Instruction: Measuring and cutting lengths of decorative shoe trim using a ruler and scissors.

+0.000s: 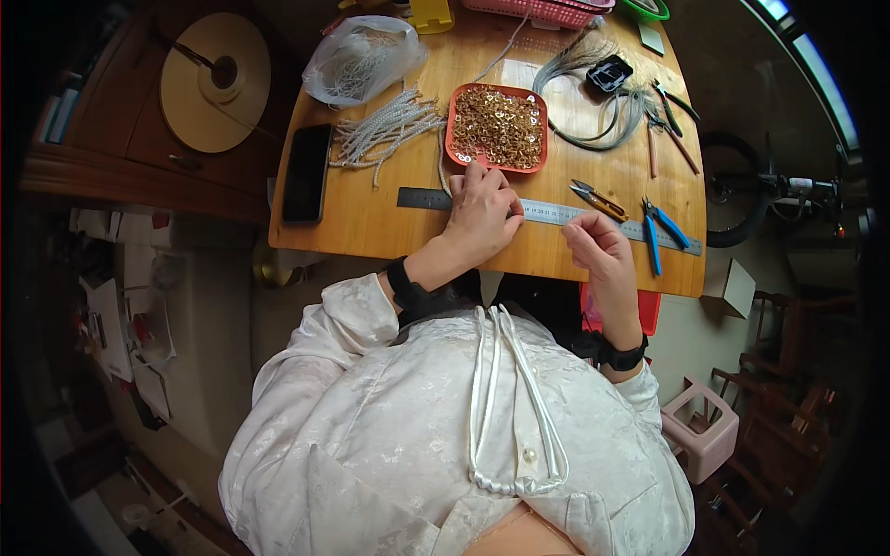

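Observation:
My left hand (pixel 480 215) rests over the steel ruler (pixel 547 211), its fingers bent together and their tips at the near rim of a red square tray (pixel 450 139). Small gold-coloured metal pieces (pixel 501 125) fill that tray. Just left of my fingers, a strand of white beads (pixel 443 162) runs down beside the tray. My right hand (pixel 601 248) is raised near the table's front edge, thumb and fingertips pinched. Whatever either hand holds is too small or hidden to make out. Yellow-handled thread snips (pixel 601 202) lie just beyond my right hand.
White bead strands (pixel 385 134), a black phone (pixel 306 174) and a plastic bag (pixel 362 60) occupy the table's left. To the right lie blue-handled pliers (pixel 654 239), more pliers (pixel 669 116), coiled wire (pixel 593 139) and a small black box (pixel 609 74). A pink basket (pixel 547 11) stands at the back.

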`<state>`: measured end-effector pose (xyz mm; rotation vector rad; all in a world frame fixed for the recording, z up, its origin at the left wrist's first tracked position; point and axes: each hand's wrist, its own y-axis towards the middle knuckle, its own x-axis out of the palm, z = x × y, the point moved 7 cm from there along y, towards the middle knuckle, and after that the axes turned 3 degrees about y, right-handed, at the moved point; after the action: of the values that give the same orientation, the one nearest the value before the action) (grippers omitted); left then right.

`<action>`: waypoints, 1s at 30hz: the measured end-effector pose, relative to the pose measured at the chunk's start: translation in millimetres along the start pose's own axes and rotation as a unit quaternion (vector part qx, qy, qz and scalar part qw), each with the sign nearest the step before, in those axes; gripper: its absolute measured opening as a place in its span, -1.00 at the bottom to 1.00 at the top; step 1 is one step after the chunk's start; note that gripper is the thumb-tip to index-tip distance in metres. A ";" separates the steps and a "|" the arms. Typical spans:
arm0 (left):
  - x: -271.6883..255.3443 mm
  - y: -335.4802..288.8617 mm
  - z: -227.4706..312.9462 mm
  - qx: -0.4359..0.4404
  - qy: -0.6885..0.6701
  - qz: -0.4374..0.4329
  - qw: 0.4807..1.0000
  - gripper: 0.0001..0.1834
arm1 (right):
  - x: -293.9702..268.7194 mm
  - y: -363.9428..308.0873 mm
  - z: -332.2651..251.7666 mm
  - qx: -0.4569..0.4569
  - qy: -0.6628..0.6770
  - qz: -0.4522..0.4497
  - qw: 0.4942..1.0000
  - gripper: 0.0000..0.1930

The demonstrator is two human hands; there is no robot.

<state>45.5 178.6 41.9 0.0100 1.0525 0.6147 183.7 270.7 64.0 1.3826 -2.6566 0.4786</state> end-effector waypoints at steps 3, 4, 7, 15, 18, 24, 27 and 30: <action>3.2 0.4 1.4 -0.003 -0.001 -0.018 1.000 -0.90 | 0.0 3.0 6.6 -0.057 -0.102 0.019 0.993 -0.92; 3.3 -0.5 0.8 -0.004 -0.007 -0.014 1.000 -0.89 | 0.7 3.0 6.2 -0.086 -0.154 0.027 0.984 -0.91; -1.0 -1.0 -0.2 -0.002 -0.016 -0.009 1.000 -0.87 | 5.8 2.2 7.1 -0.106 -0.211 0.030 0.971 -0.91; 11.5 -7.0 -19.6 -0.173 -0.472 -0.112 0.857 -0.86 | 22.1 8.0 -0.6 -0.212 -0.245 0.076 0.943 -0.90; 9.9 -6.4 -18.1 -0.155 -0.529 -0.084 0.830 -0.88 | 28.8 9.2 -3.9 -0.234 -0.249 0.086 0.936 -0.88; 5.2 -6.3 -19.3 -0.164 -0.572 -0.077 0.800 -0.85 | 36.2 11.4 -8.1 -0.279 -0.281 0.098 0.913 -0.87; 4.7 -6.8 -18.3 -0.168 -0.584 -0.086 0.789 -0.84 | 36.3 11.2 -9.8 -0.266 -0.293 0.100 0.913 -0.90; 5.8 -7.5 -16.2 -0.166 -0.586 -0.092 0.788 -0.84 | 38.1 11.2 -10.8 -0.269 -0.298 0.105 0.910 -0.91</action>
<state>37.9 170.6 26.7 -0.0170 -0.2810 0.4678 151.9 250.5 80.7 1.1958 -3.0408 -0.7485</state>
